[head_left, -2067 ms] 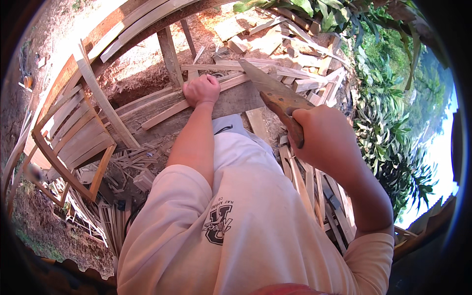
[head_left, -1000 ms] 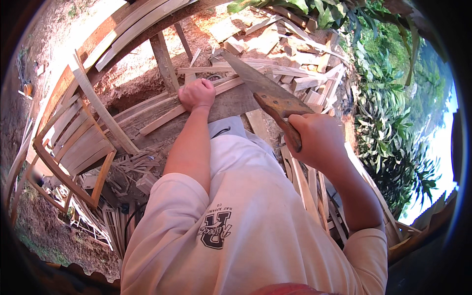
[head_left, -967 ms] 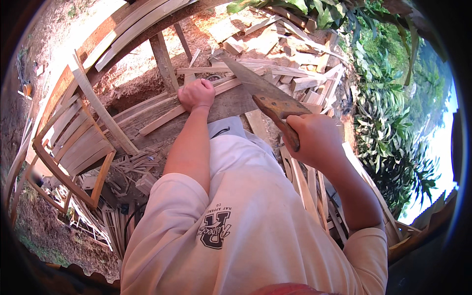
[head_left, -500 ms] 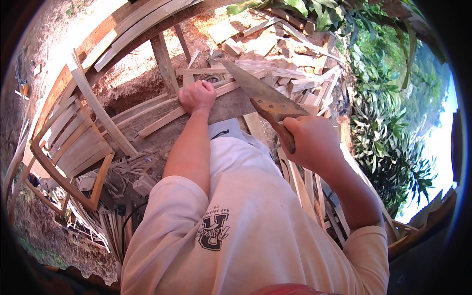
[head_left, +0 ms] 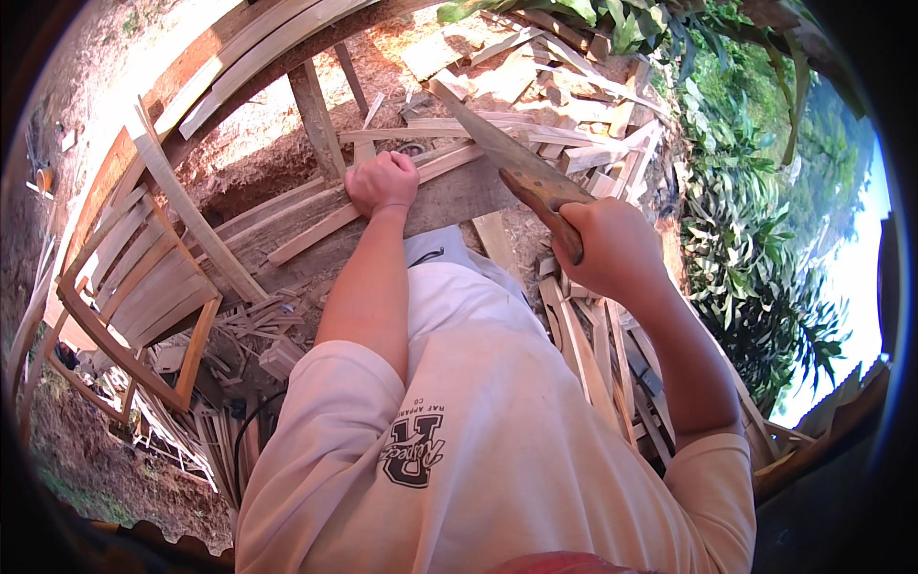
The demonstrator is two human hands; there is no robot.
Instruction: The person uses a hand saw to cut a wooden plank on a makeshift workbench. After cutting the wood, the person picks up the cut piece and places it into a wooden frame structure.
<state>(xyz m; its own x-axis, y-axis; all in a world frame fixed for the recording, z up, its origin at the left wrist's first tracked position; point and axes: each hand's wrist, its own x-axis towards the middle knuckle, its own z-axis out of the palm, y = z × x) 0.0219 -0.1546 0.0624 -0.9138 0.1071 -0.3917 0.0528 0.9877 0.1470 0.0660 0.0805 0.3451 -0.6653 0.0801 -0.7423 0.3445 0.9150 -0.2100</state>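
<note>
My right hand (head_left: 612,247) is closed around the wooden handle of a handsaw (head_left: 537,182). Its wide, brownish blade slants up and to the left, the narrow tip reaching over the scrap wood beyond the bench. Closed in a fist, my left hand (head_left: 382,182) presses on a pale wooden strip (head_left: 320,232), which lies slantwise along a worn, grey-brown plank bench (head_left: 449,204). The strip's right end shows close to the saw blade; whether the two touch I cannot tell.
A slatted wooden chair frame (head_left: 158,287) stands at the left. Beyond the bench lies a heap of offcuts (head_left: 574,105). Long boards (head_left: 593,364) lean beside my right arm, and leafy plants (head_left: 755,239) grow at the right. Curved timbers (head_left: 239,67) cross the upper left.
My right hand and the saw have moved up and slightly right, away from my body. The strip's right end now shows shorter. My left hand stays nearly in place.
</note>
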